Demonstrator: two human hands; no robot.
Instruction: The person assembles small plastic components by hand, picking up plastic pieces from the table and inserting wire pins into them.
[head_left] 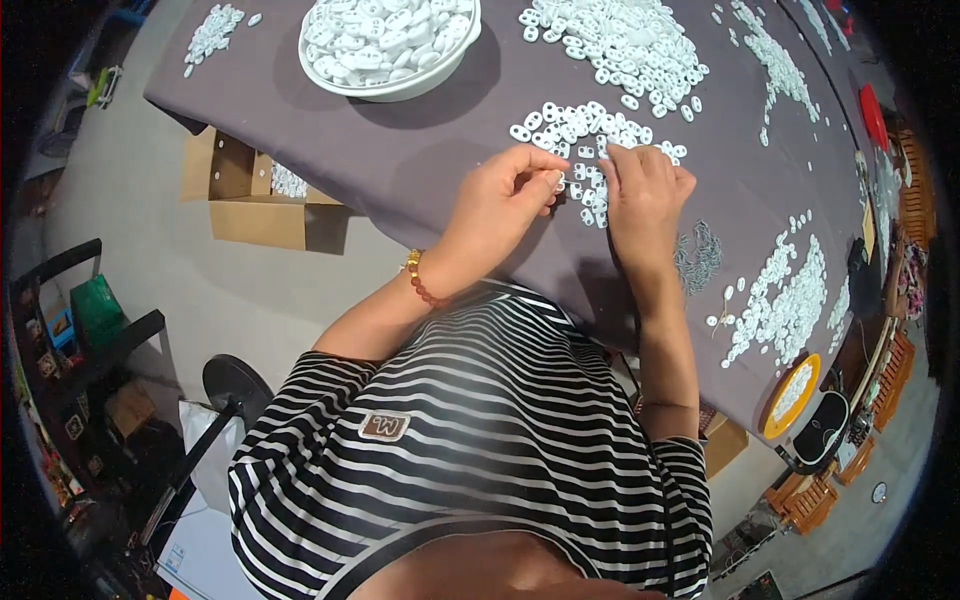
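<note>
My left hand (pixel 512 192) pinches a small white plastic piece (pixel 560 183) between thumb and fingertips, just above the table. Close beside it, my right hand (pixel 645 180) bends its fingers down at a cluster of small white two-hole plastic pieces (pixel 586 172). Its thumb and fingertips are drawn together, and what they hold, if anything, is hidden. Beyond both hands, an arc of white oval two-hole pieces (pixel 572 122) lies on the grey tablecloth (pixel 420 190). Right of my right wrist sits a small heap of thin dark grey metal parts (pixel 698 256).
A white bowl (pixel 390 92) heaped with ovals stands far left of a large loose pile (pixel 625 45). More white pieces (pixel 790 300) spread at the right, near a yellow-rimmed plate (pixel 792 398). Below the table's left edge is an open cardboard box (pixel 258 222); a black-framed chair (pixel 235 388) stands nearby.
</note>
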